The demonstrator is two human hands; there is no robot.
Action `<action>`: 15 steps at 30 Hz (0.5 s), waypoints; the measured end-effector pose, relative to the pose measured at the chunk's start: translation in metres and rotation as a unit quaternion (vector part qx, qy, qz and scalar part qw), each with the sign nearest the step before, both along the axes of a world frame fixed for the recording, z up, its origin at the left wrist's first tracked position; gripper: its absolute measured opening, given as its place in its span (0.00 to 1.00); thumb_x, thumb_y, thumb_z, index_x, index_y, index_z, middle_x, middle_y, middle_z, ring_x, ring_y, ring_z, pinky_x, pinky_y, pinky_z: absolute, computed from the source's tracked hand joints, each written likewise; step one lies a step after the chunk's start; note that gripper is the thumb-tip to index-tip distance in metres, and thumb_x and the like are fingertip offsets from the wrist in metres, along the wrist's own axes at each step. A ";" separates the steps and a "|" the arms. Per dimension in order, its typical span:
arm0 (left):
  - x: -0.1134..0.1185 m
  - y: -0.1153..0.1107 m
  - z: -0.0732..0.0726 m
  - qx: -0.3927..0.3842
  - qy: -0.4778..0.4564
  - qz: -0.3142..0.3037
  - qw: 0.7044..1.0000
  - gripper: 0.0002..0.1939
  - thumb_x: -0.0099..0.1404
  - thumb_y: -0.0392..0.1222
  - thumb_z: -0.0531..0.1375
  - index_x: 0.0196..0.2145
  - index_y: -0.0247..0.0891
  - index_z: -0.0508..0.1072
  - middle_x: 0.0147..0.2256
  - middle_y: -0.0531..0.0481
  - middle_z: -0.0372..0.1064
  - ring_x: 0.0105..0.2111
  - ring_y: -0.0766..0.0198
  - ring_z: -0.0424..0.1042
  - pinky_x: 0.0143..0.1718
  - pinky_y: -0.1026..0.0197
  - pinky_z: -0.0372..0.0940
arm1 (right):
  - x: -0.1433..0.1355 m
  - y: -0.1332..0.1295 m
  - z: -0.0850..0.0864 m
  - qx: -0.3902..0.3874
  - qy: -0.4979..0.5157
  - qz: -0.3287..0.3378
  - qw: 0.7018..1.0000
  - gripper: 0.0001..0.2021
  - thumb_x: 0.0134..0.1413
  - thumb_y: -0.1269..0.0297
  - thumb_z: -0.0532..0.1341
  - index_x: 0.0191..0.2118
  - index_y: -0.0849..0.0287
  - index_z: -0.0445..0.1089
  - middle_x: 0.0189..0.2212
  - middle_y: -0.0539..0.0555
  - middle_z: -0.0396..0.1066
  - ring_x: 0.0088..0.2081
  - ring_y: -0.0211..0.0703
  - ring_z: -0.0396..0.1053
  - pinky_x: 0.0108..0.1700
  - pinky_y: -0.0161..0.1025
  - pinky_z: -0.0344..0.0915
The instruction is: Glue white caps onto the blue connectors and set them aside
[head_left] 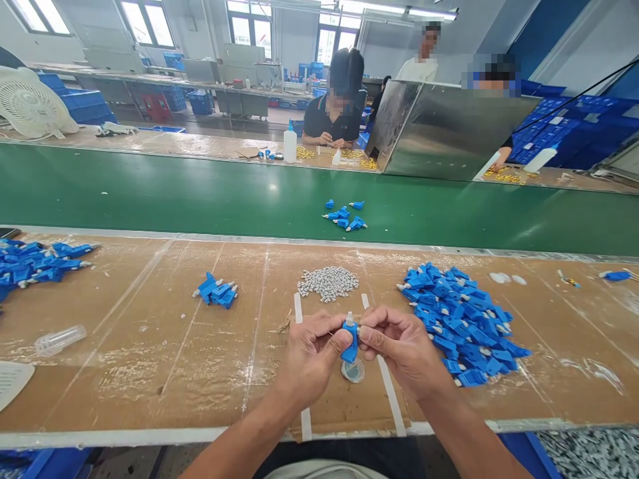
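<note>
Between my hands, a blue plastic part (pixel 350 340) with a pale tip stands upright over the brown table (pixel 210 359). My left hand (pixel 314 349) grips it between thumb and fingers. My right hand (pixel 397 342) is closed in a pinch at the part's right side; whatever its fingertips hold is too small to make out. Just below the part lies a small round clear dish (pixel 353 371). Beyond my hands sits a pile of small grey pieces (pixel 328 283). A large heap of blue parts (pixel 464 322) lies to the right of my right hand.
A small blue cluster (pixel 215 291) and another blue heap (pixel 40 263) lie left, near a clear tube (pixel 60 340). More blue parts (pixel 344 216) rest on the green belt (pixel 200 193). Across it, a person (pixel 333 120) works near a white bottle (pixel 290 143) and a metal panel (pixel 449 133).
</note>
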State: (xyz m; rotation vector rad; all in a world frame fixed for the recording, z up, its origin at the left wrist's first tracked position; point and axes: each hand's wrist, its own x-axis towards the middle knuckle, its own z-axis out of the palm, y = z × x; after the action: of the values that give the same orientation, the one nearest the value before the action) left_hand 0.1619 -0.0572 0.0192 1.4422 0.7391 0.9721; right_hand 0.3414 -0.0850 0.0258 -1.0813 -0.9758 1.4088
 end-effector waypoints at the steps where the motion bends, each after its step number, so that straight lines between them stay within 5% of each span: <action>1: -0.001 0.001 0.001 0.011 0.012 0.005 1.000 0.15 0.70 0.50 0.59 0.33 0.38 0.79 0.28 0.51 0.60 0.32 0.62 0.60 0.35 0.59 0.55 | 0.000 0.000 0.000 -0.002 0.004 0.002 1.000 0.12 0.47 0.58 0.75 0.28 0.60 0.75 0.22 0.50 0.73 0.24 0.36 0.70 0.26 0.31 0.69; 8: -0.006 -0.010 0.015 0.059 0.050 0.008 0.997 0.17 0.70 0.50 0.59 0.29 0.39 0.79 0.26 0.50 0.63 0.30 0.62 0.61 0.33 0.60 0.56 | -0.010 -0.001 0.000 -0.022 0.019 0.026 0.999 0.16 0.44 0.55 0.76 0.28 0.60 0.73 0.22 0.50 0.70 0.24 0.35 0.66 0.24 0.31 0.65; 11: -0.033 -0.009 0.016 0.028 0.056 0.032 0.997 0.15 0.68 0.52 0.61 0.37 0.39 0.82 0.30 0.47 0.71 0.32 0.60 0.68 0.34 0.60 0.62 | 0.002 -0.013 -0.005 -0.039 0.019 0.001 0.999 0.17 0.44 0.54 0.76 0.35 0.58 0.75 0.22 0.47 0.64 0.21 0.30 0.55 0.20 0.27 0.55; 13: -0.071 0.007 0.015 0.018 0.107 0.152 0.982 0.17 0.66 0.54 0.62 0.41 0.39 0.82 0.35 0.45 0.76 0.34 0.58 0.73 0.35 0.60 0.66 | 0.019 -0.022 -0.011 -0.057 0.013 -0.026 0.998 0.17 0.46 0.52 0.74 0.37 0.57 0.75 0.22 0.46 0.60 0.20 0.29 0.47 0.17 0.26 0.44; 15: -0.120 0.032 0.013 0.037 0.217 0.337 0.915 0.18 0.64 0.56 0.62 0.42 0.41 0.81 0.39 0.46 0.79 0.39 0.56 0.76 0.40 0.58 0.68 | 0.035 -0.029 -0.016 -0.077 -0.003 -0.041 0.996 0.17 0.44 0.51 0.75 0.33 0.57 0.74 0.23 0.47 0.58 0.21 0.30 0.45 0.17 0.27 0.42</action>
State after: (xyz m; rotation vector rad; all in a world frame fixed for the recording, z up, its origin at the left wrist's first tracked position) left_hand 0.0419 -0.0252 0.0319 1.5131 1.6174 1.2092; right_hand 0.3767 -0.1141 0.0099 -1.2264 -0.8277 1.4311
